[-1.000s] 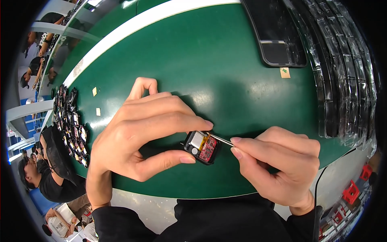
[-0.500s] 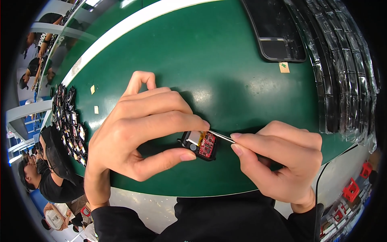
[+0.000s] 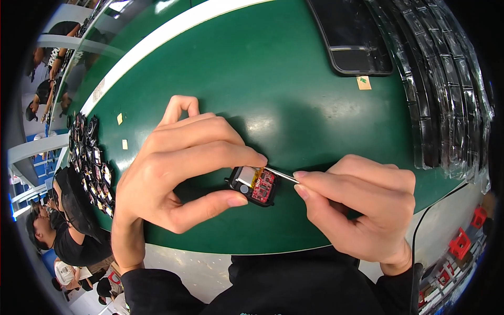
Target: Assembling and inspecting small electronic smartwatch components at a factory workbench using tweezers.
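A small black electronic device (image 3: 244, 189) with its case open lies on the green table under my left hand (image 3: 184, 168). Inside it show a red circuit board (image 3: 263, 186), a silver-white battery cell (image 3: 247, 175) with yellow tape, and a small round grey part. My left index fingertip is on its far edge and the thumb on its near side, gripping it between them; the other fingers are raised. Pinched between my right thumb and forefinger, metal tweezers (image 3: 283, 175) point left. Their tips meet the board's far corner beside my left fingertip. My right hand (image 3: 362, 205) is closed.
A black phone (image 3: 357, 42) lies at the far right, with a small tan paper piece (image 3: 364, 83) by it. Clear plastic trays (image 3: 436, 94) stack along the right edge. Many similar black devices (image 3: 94, 163) pile up at the left. Other people sit beyond on the left.
The device and both hands appear slightly further left, and the whole view has shifted a little. The tweezer tips stay at the board's far corner.
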{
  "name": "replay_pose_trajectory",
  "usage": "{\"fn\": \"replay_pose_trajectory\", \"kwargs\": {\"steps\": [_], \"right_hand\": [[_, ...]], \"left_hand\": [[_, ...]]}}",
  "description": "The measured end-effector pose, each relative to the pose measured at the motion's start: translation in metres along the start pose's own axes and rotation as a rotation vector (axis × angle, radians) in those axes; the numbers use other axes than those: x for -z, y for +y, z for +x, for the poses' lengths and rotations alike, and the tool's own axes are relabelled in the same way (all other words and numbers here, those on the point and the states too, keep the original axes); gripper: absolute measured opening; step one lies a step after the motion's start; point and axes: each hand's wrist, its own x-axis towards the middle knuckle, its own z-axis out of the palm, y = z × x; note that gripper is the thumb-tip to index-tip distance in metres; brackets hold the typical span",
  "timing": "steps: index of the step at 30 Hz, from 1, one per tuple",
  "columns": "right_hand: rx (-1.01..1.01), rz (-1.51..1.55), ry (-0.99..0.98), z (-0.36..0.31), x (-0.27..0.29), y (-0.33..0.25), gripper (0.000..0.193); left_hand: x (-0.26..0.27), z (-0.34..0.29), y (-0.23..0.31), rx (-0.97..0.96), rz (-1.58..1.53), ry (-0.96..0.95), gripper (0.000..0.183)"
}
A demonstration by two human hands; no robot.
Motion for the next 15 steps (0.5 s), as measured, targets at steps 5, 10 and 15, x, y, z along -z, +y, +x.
{"fn": "replay_pose_trajectory", "kwargs": {"steps": [5, 10, 15], "right_hand": [[-0.064, -0.018, -0.007, 0.0020, 0.0026, -0.0070, 0.023], [-0.018, -0.010, 0.010, -0.0002, -0.0026, -0.0019, 0.023], [0.017, -0.008, 0.015, -0.0014, -0.0020, 0.0004, 0.022]], "left_hand": [[0.0001, -0.0032, -0.0014, 0.002, 0.004, 0.008, 0.050], [-0.0006, -0.0034, -0.0029, -0.007, -0.010, 0.022, 0.050], [-0.0025, -0.0036, -0.0039, 0.003, -0.035, 0.032, 0.052]]}}
